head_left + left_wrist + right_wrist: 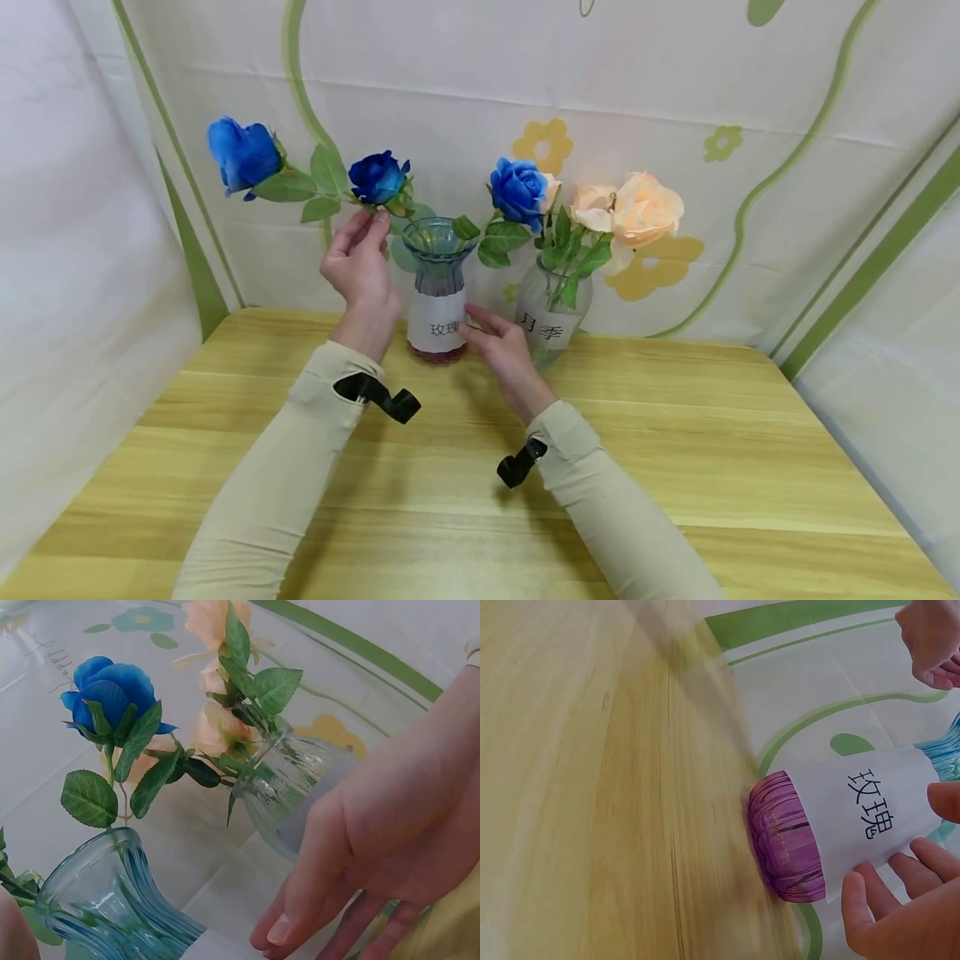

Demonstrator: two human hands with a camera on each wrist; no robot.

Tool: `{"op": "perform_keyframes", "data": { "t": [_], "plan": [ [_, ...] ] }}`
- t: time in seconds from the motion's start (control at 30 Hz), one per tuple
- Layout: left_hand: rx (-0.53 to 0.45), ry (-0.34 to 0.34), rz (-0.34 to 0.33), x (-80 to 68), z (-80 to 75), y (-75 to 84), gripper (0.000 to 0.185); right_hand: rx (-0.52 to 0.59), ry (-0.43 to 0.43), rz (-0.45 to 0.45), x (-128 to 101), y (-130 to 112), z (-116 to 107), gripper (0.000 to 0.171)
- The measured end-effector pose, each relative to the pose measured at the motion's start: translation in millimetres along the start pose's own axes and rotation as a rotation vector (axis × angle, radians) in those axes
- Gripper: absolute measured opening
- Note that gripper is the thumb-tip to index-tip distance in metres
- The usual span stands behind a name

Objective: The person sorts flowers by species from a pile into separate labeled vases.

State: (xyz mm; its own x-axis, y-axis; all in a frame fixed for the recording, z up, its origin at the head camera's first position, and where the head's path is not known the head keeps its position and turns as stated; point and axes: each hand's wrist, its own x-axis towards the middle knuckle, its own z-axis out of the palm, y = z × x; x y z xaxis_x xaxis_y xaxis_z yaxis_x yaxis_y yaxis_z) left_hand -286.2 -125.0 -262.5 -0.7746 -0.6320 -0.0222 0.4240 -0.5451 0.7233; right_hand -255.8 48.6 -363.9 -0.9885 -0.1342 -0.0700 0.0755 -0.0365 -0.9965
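Observation:
My left hand [362,260] is raised left of a blue-to-purple glass vase [441,250], its fingertips pinching a dark blue rose [380,177] just under the bloom. A lighter blue rose [243,157] leans out farther left; where its stem ends is hidden. Another blue rose [112,701] rises from this vase on its right side. Against the vase's right side rests my right hand [506,354], touching the white paper label [870,814] with loosely extended fingers. In the left wrist view only a bit of the left hand shows at the lower left corner.
A clear glass vase [555,279] with peach roses [647,208] and its own label stands just right of my right hand. Both vases are near the wooden table's [465,500] back edge. Behind them hangs a patterned white cloth [450,92].

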Motion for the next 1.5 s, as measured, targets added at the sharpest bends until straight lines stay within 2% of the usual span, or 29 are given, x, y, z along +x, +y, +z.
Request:
{"op": "perform_keyframes", "data": {
  "t": [0.43, 0.7, 1.0, 1.33, 1.5],
  "plan": [
    [0.023, -0.064, 0.029, 0.1, -1.0, -4.7, 0.019, -0.004, 0.003, -0.003, -1.3, 0.4, -3.0, 0.054],
    [0.055, -0.050, 0.026, 0.5, -0.6, -2.2, 0.018, -0.003, -0.001, -0.008, -1.5, -0.3, -3.8, 0.053],
    [0.089, -0.047, -0.006, -0.7, 3.2, 5.9, 0.018, -0.011, 0.003, -0.006, -1.4, 0.3, -3.7, 0.054],
    [0.017, -0.033, -0.053, -2.8, 9.3, 9.7, 0.016, -0.005, -0.002, -0.001, -1.7, 0.8, -3.8, 0.054],
    [-0.011, -0.028, -0.034, -3.4, 9.9, 13.6, 0.013, 0.000, 0.002, -0.010, -1.8, 0.1, -3.0, 0.054]
  ]
}}
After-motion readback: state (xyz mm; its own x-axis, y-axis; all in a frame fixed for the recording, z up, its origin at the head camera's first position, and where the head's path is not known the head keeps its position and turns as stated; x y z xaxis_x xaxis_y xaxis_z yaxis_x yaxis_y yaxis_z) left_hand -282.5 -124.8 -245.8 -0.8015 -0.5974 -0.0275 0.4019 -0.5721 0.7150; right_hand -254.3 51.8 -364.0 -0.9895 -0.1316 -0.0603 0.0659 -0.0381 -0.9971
